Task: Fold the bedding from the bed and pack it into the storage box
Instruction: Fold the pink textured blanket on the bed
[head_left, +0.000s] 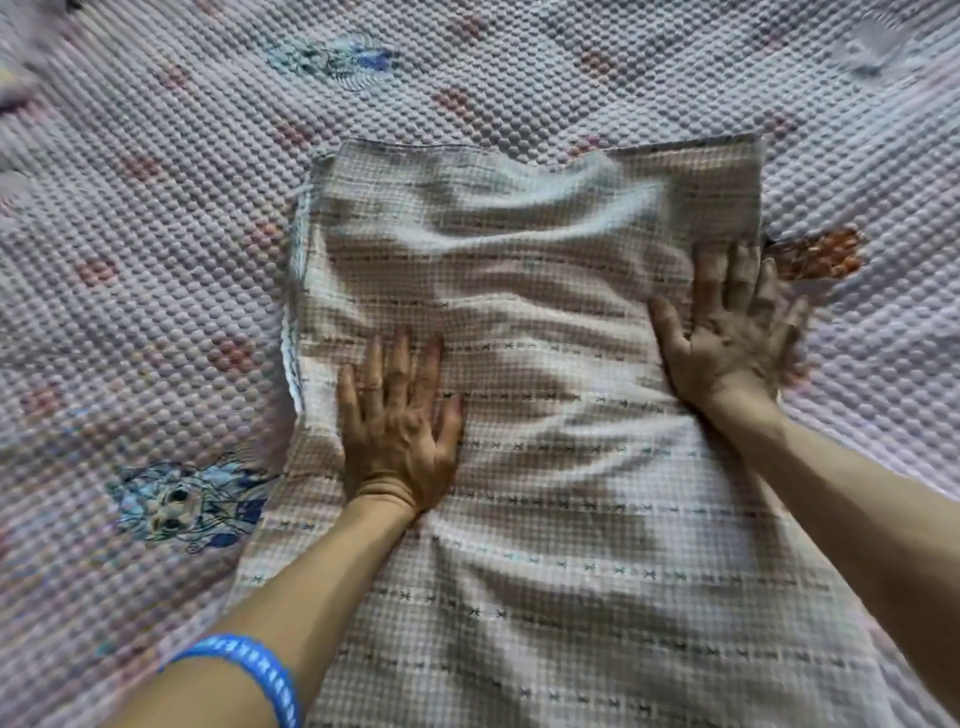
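A beige checked sheet (545, 364) lies folded into a long strip on the bed, running from the near edge of the view to its far end in the middle. It is wrinkled across its width. My left hand (397, 421) rests flat on its left half, palm down, fingers spread. My right hand (732, 332) presses flat on the sheet's right edge, fingers apart and pointing away from me. Neither hand grips the cloth. The storage box is not in view.
Under the sheet lies a pale pink bubble-textured bedspread (156, 234) with pink diamond marks, blue cartoon prints (187, 504) and an orange patch (821, 254) just beyond my right hand. A blue band (254, 670) circles my left forearm.
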